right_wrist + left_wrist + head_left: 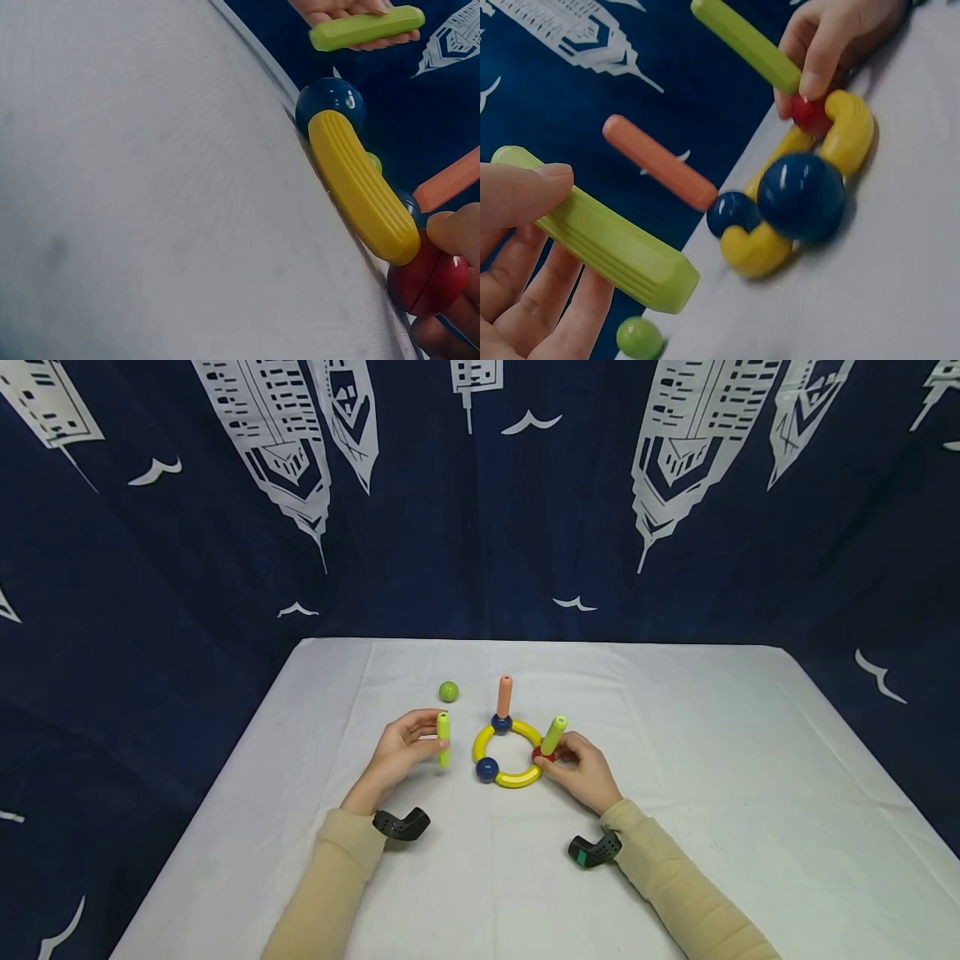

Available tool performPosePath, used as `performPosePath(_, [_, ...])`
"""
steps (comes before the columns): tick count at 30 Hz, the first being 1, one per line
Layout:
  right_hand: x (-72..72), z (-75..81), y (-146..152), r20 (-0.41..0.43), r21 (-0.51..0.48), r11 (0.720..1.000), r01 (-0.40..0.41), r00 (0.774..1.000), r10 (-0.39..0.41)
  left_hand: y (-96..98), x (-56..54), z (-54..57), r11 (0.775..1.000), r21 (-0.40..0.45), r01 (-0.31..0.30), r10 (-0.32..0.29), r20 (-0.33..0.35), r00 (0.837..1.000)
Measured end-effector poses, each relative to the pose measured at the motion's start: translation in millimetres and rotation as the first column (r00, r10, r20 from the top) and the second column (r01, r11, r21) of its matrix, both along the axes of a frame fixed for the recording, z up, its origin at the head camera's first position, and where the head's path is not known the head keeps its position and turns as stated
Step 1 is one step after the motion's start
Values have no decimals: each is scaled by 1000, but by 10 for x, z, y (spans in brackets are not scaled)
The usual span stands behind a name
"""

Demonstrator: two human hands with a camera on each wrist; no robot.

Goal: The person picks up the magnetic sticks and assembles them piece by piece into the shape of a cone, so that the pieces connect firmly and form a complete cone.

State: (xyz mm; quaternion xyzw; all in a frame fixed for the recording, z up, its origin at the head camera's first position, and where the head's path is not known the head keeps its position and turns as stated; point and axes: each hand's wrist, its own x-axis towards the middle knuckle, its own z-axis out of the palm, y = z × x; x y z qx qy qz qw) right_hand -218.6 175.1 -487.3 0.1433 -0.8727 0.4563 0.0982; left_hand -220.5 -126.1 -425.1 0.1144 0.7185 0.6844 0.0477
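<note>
My left hand (405,747) pinches a light-green rod (607,229) between thumb and fingers, held upright to the left of a ring. The ring joins curved yellow pieces (360,184) with two blue balls (801,196) and a red ball (427,277). On the far blue ball (501,723) stands an orange rod (505,696). A second light-green rod (554,735) rises, tilted, from the red ball. My right hand (588,772) grips that red ball with thumb and fingers at the ring's right side.
A small green ball (448,692) lies on the white-covered table (675,860), behind my left hand. A dark blue curtain (480,527) with white building prints hangs beyond the table's far edge. Black wrist devices (402,825) sit on both wrists.
</note>
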Motion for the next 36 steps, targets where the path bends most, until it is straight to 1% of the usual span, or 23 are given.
performPosePath(2, [3, -2, -4, -9, -1, 1000, -1, 1000, 1, 90, -6, 52, 1000, 20, 12, -12, -8, 1000])
performPosePath(5, [9, -3, -9, -17, -6, 1000, -1, 1000, 1, 205, -29, 91, 999, 30, 21, -21, -27, 999])
performPosePath(12, [14, -15, -11, -3, 1, 1000, 3, 1000, -3, 432, -102, 85, 999, 46, 1, 1, -52, 999])
performPosePath(18, [14, -17, -9, 3, 8, 1000, 7, 1000, -7, 582, -121, 72, 999, 37, -26, 31, -126, 992])
performPosePath(22, [7, -30, -2, -9, 15, 1000, 4, 1000, -4, 616, -124, 25, 997, 55, -52, 60, -169, 984])
performPosePath(29, [17, -22, -1, 16, 28, 999, 17, 1000, -17, 628, 33, 245, 991, 80, -110, 124, -202, 971])
performPosePath(32, [26, -15, -3, 20, 33, 999, 19, 1000, -20, 625, 28, 236, 989, 86, -121, 136, -208, 969])
performPosePath(36, [31, -7, -8, 15, 35, 999, 15, 1000, -16, 631, 17, 223, 987, 97, -126, 143, -201, 969])
